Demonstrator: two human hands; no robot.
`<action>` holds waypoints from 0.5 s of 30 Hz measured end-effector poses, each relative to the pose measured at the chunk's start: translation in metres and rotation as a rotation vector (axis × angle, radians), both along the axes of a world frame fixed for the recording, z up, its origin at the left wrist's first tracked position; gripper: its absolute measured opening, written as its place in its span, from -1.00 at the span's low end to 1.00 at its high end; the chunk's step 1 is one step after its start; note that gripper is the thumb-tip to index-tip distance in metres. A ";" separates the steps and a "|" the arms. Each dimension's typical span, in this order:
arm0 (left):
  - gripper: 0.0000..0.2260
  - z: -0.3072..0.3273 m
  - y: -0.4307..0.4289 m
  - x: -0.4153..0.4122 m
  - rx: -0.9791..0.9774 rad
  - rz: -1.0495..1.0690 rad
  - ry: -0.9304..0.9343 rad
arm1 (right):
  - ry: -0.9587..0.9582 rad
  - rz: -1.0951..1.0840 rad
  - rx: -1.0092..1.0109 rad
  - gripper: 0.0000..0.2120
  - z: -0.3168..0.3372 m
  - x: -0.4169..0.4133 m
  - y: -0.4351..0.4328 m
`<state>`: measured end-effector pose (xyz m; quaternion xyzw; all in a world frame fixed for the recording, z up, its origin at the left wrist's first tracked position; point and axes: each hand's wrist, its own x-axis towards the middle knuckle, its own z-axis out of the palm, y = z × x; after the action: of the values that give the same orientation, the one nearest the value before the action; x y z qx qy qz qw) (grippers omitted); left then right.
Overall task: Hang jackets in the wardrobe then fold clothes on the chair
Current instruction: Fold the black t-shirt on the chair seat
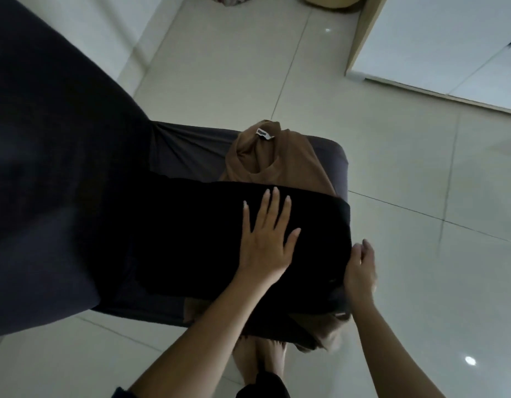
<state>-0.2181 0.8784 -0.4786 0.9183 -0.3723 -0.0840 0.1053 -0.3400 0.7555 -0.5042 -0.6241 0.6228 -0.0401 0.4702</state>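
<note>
The chair (333,159), in its dark stretch cover, fills most of what I can see, its back rising at the left and its seat carrying the clothes. Across the seat lies a black garment (177,239), spread wide and already fairly flat, its near edge hanging off the front. Under it is a brown top (280,162), neck towards the far side, with a bit of its hem poking out below the black cloth at the front.

The left hand (265,242) lies palm down on the black garment, fingers straight and spread, pressing it flat and gripping nothing. The right hand (360,268) is at the garment's right edge with fingers loosely bent; it is blurred, and I cannot tell whether it has pinched the cloth.

Both pieces look soft, light and limp, so I'd guess they will sag and shift over each other. Taking the black one by its edge or corners, with the flat palm anchoring the middle, seems safest. A small white label (264,134) shows at the brown collar.
</note>
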 end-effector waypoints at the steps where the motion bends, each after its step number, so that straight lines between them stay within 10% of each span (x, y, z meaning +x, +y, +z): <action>1: -0.48 -0.002 -0.018 -0.013 0.002 -0.081 0.013 | -0.003 -0.070 0.159 -0.72 -0.005 -0.011 -0.009; 6: -0.48 -0.014 -0.065 -0.055 0.173 -0.203 0.023 | -0.050 -0.335 0.768 -0.47 -0.027 -0.053 -0.037; 15: -0.54 -0.030 -0.123 -0.069 0.474 -0.467 -0.069 | -0.128 -0.490 1.005 -0.29 -0.062 -0.061 -0.054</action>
<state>-0.2872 0.7557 -0.5088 0.8095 -0.5460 -0.1593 -0.1459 -0.4010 0.7018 -0.5662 -0.1568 0.6624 0.1156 0.7234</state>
